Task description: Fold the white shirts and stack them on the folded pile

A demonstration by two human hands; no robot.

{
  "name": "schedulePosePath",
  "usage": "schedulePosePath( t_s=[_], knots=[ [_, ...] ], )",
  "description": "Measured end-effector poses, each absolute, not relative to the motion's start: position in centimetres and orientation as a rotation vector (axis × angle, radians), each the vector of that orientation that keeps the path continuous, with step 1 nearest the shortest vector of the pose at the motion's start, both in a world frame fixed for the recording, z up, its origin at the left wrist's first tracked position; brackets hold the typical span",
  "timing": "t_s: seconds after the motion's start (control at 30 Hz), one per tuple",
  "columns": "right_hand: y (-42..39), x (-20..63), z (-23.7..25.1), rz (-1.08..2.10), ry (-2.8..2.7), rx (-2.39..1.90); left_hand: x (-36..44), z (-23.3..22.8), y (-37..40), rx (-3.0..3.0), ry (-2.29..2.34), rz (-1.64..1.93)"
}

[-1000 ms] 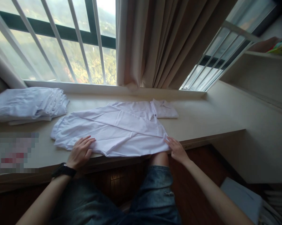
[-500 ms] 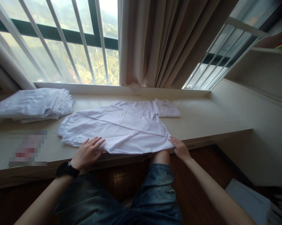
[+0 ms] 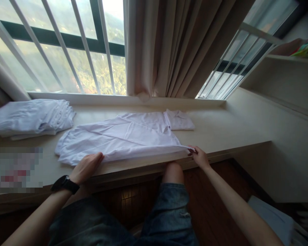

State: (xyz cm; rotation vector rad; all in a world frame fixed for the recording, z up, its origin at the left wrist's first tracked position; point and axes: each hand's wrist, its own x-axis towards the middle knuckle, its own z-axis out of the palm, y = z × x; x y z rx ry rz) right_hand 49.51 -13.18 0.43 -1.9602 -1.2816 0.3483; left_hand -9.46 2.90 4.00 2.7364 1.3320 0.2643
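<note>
A white garment that looks like a pair of trousers or a long coat point(image 3: 128, 135) lies spread along the pale window ledge point(image 3: 220, 126), its gathered end at the left. My left hand point(image 3: 88, 165), with a black watch on the wrist, is closed on the garment's near edge. At the near right corner, my right hand point(image 3: 198, 156) pinches the cloth and holds it slightly raised. The near edge runs taut between both hands. Against the garment's far right end lies a small folded white piece point(image 3: 179, 119), with a collar-like fold.
A stack of folded white clothes point(image 3: 33, 116) sits at the ledge's left, with a blurred-out item point(image 3: 17, 169) in front. Behind are a barred window point(image 3: 66, 51) and a beige curtain point(image 3: 159, 48). A pale box point(image 3: 270, 218) stands on the floor at right.
Both hands have closed on the garment's near edge, which had hung over the ledge's front. That edge is now lifted and drawn back onto the ledge. The view has shifted slightly.
</note>
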Motion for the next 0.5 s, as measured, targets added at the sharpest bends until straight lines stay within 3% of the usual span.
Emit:
schedulePosePath(
  t_s=[0.2, 0.5],
  knots=[
    [-5.0, 49.6, 1.4, 0.332, -1.134, -1.928, -8.0, 4.2, 6.0, 2.544, 1.667, 0.278],
    [-1.9, 49.3, -1.1, 0.41, -1.16, -2.106, -8.6, 4.3, 6.9, 2.478, 1.427, 0.27]
  ],
)
